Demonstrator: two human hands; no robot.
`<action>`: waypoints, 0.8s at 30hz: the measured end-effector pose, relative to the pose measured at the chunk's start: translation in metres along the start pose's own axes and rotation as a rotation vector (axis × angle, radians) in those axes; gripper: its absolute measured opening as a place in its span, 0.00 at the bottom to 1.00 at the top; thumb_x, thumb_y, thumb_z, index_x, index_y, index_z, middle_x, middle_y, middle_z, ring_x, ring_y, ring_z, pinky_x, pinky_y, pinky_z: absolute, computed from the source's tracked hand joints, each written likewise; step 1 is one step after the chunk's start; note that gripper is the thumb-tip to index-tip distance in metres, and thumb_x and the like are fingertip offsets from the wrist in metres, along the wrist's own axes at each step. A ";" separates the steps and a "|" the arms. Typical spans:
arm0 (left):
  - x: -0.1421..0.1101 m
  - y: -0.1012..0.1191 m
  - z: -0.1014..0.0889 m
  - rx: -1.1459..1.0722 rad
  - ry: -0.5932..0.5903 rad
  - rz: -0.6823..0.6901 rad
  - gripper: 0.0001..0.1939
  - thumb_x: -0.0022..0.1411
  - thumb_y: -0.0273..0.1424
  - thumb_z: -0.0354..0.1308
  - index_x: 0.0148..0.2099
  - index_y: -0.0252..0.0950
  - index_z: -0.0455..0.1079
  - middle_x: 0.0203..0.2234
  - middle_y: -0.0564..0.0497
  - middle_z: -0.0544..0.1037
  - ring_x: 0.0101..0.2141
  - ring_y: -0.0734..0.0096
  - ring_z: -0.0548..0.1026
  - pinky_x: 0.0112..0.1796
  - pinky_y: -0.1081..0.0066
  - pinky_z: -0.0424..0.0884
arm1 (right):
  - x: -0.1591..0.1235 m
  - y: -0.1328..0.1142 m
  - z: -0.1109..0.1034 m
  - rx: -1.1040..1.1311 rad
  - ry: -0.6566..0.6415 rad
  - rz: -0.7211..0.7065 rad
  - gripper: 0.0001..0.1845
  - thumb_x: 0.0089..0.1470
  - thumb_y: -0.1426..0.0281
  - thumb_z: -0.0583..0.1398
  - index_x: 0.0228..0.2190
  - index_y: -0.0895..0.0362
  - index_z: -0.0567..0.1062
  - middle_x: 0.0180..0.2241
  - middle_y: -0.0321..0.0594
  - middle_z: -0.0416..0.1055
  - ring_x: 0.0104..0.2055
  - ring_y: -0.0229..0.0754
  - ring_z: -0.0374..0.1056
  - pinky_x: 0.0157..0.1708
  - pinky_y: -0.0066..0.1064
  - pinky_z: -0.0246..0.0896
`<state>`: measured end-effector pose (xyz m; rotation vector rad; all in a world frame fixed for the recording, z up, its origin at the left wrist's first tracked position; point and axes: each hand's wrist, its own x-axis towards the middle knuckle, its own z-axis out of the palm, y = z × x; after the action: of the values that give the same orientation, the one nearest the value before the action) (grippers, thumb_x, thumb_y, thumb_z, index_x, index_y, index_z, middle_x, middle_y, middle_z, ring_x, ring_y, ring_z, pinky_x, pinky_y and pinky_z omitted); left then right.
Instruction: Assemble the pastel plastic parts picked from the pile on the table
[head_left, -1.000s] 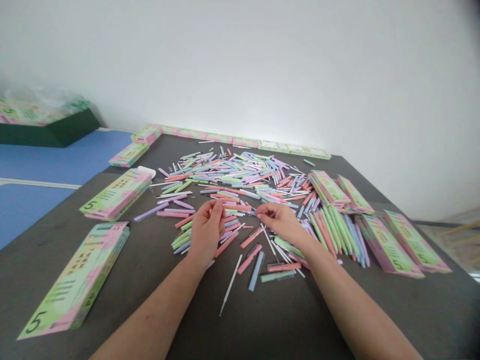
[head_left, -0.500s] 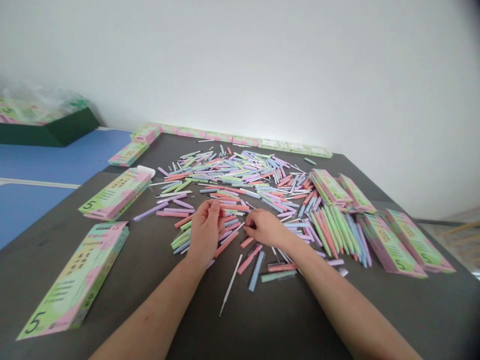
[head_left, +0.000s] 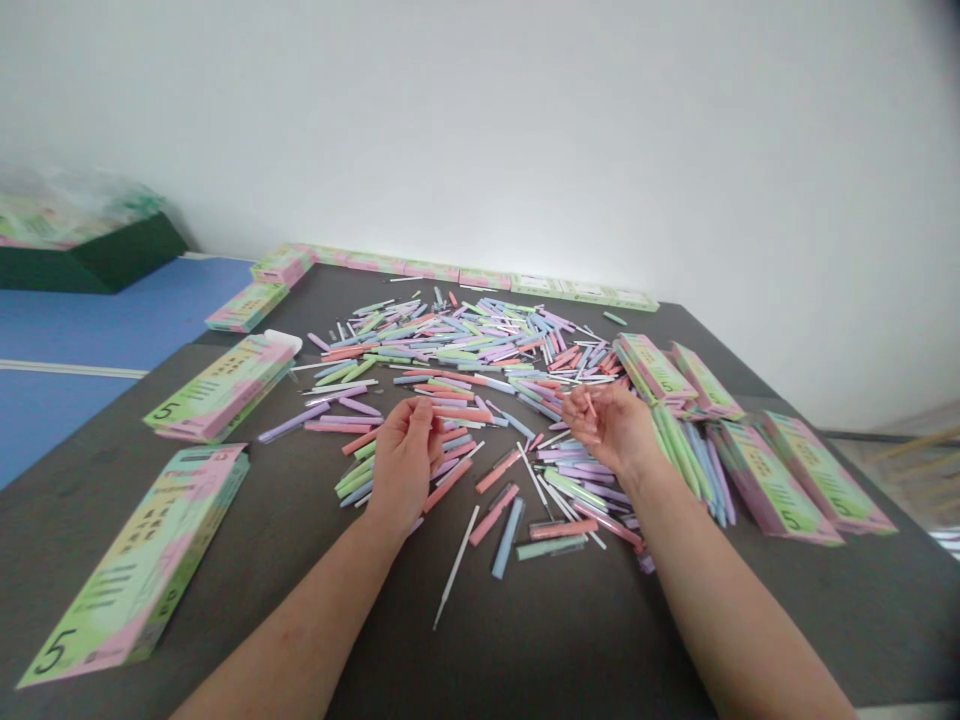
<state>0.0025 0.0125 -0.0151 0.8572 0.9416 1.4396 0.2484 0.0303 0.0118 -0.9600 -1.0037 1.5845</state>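
Note:
A large loose heap of pastel pink, green, blue and lilac sticks (head_left: 465,350) covers the middle of the dark table, mixed with thin white sticks. My left hand (head_left: 405,455) rests at the heap's near edge, fingers curled, and whatever they hold is hidden. My right hand (head_left: 609,425) is raised beside the stacked boxes (head_left: 652,368), its fingers pinching a slim pink stick (head_left: 590,405). A long white stick (head_left: 455,565) lies apart, below and between my hands.
The dark table (head_left: 525,640) holds several flat green-and-pink boxes printed with a 5 (head_left: 135,570), and a row lines its far edge (head_left: 480,278). A dark green container (head_left: 90,258) with plastic stands beyond on blue flooring (head_left: 97,320).
My right hand has moved right and away from the middle of the heap, toward the boxes, and now shows a pink stick. My left hand has hardly moved.

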 end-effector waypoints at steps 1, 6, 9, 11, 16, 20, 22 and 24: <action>0.000 0.000 0.000 0.001 0.005 0.003 0.12 0.59 0.40 0.57 0.31 0.36 0.63 0.16 0.61 0.62 0.10 0.88 0.48 0.11 0.83 0.47 | -0.001 0.002 -0.002 0.021 -0.009 0.003 0.05 0.37 0.67 0.54 0.18 0.56 0.63 0.17 0.32 0.53 0.16 0.32 0.42 0.12 0.23 0.32; 0.001 0.000 0.000 0.000 0.007 0.004 0.11 0.59 0.38 0.57 0.31 0.36 0.63 0.18 0.60 0.64 0.10 0.88 0.49 0.11 0.83 0.47 | 0.001 0.013 -0.006 -0.308 0.211 0.017 0.09 0.43 0.64 0.56 0.23 0.57 0.70 0.14 0.28 0.53 0.14 0.30 0.39 0.13 0.24 0.35; 0.001 0.001 0.000 -0.023 0.019 0.009 0.11 0.59 0.37 0.57 0.30 0.35 0.63 0.18 0.60 0.65 0.11 0.88 0.50 0.11 0.83 0.47 | 0.004 0.020 -0.002 -0.709 0.279 -0.040 0.09 0.44 0.66 0.60 0.25 0.59 0.75 0.15 0.31 0.62 0.16 0.32 0.51 0.18 0.25 0.45; 0.001 0.001 0.000 -0.036 0.028 0.013 0.11 0.59 0.37 0.57 0.30 0.35 0.63 0.18 0.60 0.64 0.11 0.88 0.50 0.11 0.83 0.47 | 0.007 0.023 0.004 -1.132 0.270 -0.065 0.12 0.46 0.64 0.60 0.31 0.57 0.78 0.19 0.34 0.68 0.21 0.36 0.59 0.23 0.27 0.50; 0.001 0.002 0.000 -0.038 0.041 0.024 0.11 0.61 0.35 0.56 0.29 0.35 0.63 0.18 0.60 0.65 0.11 0.88 0.51 0.11 0.82 0.48 | 0.018 0.034 0.023 -1.690 0.142 -0.019 0.19 0.52 0.56 0.57 0.41 0.54 0.76 0.31 0.41 0.76 0.34 0.44 0.69 0.31 0.30 0.56; 0.001 0.003 0.000 -0.064 0.047 0.014 0.11 0.60 0.36 0.56 0.29 0.35 0.63 0.18 0.60 0.65 0.11 0.88 0.51 0.11 0.82 0.48 | 0.031 0.041 0.025 -1.775 0.145 0.007 0.15 0.55 0.60 0.55 0.37 0.54 0.76 0.35 0.44 0.77 0.39 0.47 0.71 0.35 0.31 0.58; 0.001 0.003 0.000 -0.080 0.055 0.007 0.11 0.59 0.36 0.57 0.29 0.35 0.62 0.19 0.60 0.65 0.11 0.88 0.51 0.11 0.82 0.48 | 0.036 0.041 0.022 -1.778 0.168 0.003 0.15 0.56 0.61 0.54 0.38 0.55 0.76 0.37 0.46 0.77 0.40 0.48 0.71 0.36 0.32 0.58; 0.001 0.003 0.000 -0.088 0.064 -0.002 0.11 0.59 0.36 0.57 0.30 0.36 0.62 0.18 0.60 0.64 0.11 0.88 0.51 0.11 0.82 0.48 | 0.038 0.039 0.020 -1.779 0.185 -0.010 0.16 0.56 0.62 0.54 0.40 0.57 0.75 0.38 0.47 0.76 0.41 0.49 0.71 0.37 0.33 0.58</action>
<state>0.0014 0.0138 -0.0119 0.7489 0.9202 1.5026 0.2101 0.0582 -0.0222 -2.0926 -2.2321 0.1657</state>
